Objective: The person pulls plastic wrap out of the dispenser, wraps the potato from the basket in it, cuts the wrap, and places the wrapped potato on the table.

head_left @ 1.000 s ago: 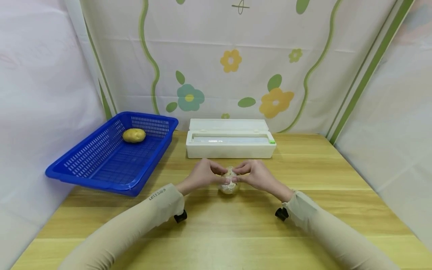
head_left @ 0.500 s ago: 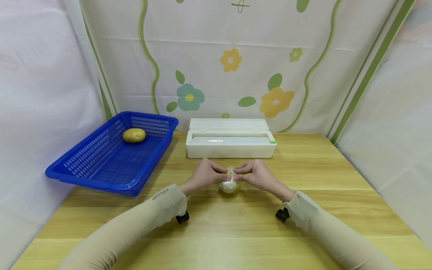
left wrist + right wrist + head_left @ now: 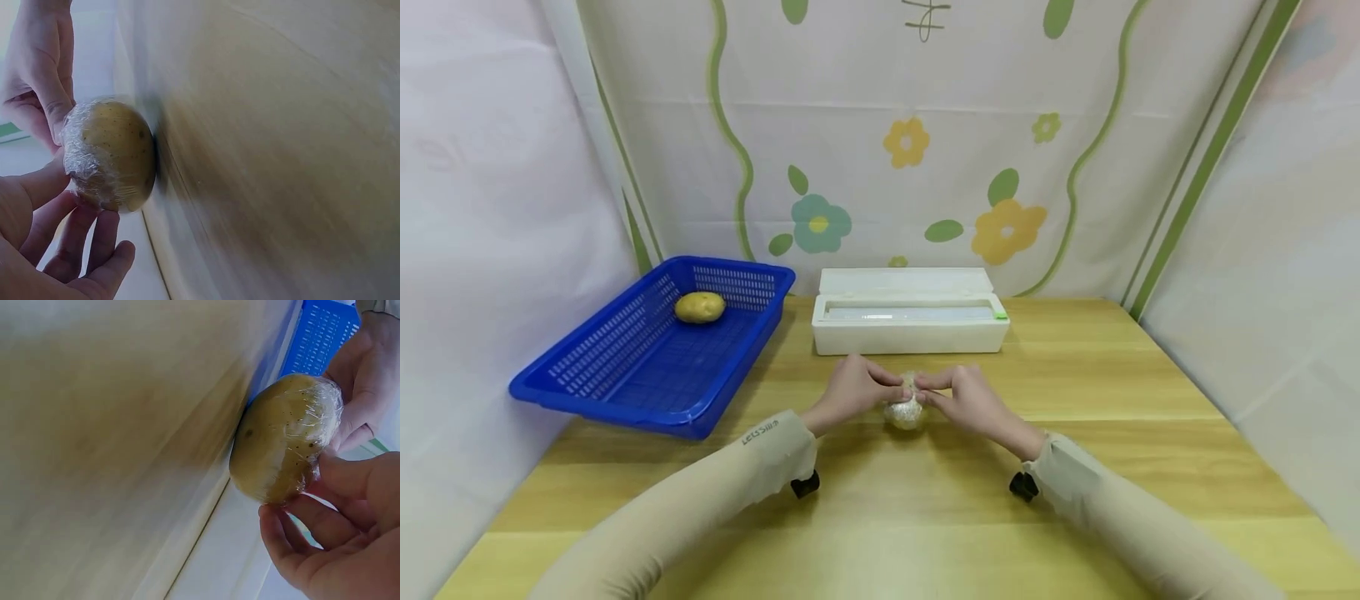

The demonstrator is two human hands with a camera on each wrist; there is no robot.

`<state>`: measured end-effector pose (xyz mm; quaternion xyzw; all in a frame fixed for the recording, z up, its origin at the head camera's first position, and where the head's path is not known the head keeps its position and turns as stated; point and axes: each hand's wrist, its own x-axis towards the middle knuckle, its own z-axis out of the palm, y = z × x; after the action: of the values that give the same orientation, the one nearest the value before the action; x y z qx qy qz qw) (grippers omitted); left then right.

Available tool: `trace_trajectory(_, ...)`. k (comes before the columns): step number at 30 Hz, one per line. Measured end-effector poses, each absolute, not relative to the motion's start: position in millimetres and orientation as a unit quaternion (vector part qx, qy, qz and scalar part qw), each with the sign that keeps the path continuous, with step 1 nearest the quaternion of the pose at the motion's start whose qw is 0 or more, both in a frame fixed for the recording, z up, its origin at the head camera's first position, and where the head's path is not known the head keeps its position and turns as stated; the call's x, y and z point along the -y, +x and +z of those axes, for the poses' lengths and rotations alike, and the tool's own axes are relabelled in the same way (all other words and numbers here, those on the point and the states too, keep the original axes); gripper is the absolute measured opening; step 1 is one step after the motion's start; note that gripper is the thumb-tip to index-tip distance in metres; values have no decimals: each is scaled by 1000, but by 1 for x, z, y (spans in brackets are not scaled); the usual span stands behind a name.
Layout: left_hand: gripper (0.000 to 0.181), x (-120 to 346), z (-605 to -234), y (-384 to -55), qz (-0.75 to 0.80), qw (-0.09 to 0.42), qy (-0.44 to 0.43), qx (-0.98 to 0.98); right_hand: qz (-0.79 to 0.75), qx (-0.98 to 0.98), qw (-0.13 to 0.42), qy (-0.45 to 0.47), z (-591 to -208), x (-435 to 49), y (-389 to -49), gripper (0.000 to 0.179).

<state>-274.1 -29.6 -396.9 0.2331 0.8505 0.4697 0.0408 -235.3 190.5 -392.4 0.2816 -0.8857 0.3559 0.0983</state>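
Note:
A potato (image 3: 905, 415) wrapped in crinkled cling film stands on the table between the two hands. In the left wrist view the film (image 3: 81, 147) bunches toward the potato's upper side, and brown spots show through. The left hand (image 3: 853, 392) pinches the film from the left with thumb and fingers. From the right, the right hand (image 3: 972, 404) pinches the same bunched film, its thumb close to the left thumb. In the right wrist view, fingertips of the right hand (image 3: 350, 519) touch the potato's side.
A blue plastic basket (image 3: 625, 408) stands at the left with a bare potato (image 3: 700, 307) inside. Behind the hands is a white cling film dispenser box (image 3: 910, 337), its lid raised. A floral cloth (image 3: 865, 75) hangs at the back of the wooden table (image 3: 910, 525).
The fingertips have shifted slightly over the bunched film, the right hand's thumb and fingers a little differently placed. The wrapped potato stays in place. The head view has tilted slightly.

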Motion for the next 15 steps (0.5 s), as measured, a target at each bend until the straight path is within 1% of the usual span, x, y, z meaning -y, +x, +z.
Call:
trace_trajectory(1, 23, 29, -397, -275, 471, 38, 233, -850, 352, 886, 102, 283, -392, -191, -237, 28)
trace_trajectory(3, 22, 29, -396, -276, 472, 36, 230, -850, 353, 887, 91, 283, -392, -192, -240, 28)
trace_trajectory(8, 22, 31, -399, -278, 464, 35, 241, -852, 372, 885, 42, 276, -396, -201, -249, 31)
trace_trajectory(12, 19, 33, -401, -278, 443, 14, 299, -845, 380, 874, 11, 303, -396, -211, -254, 33)
trace_trajectory(14, 22, 35, -400, -277, 417, -4, 338, -843, 367, 870, 14, 329, -394, -216, -254, 39)
trace_trajectory(15, 26, 37, -399, -277, 400, -12, 359, -843, 353, 871, 24, 341, -393, -218, -253, 42)
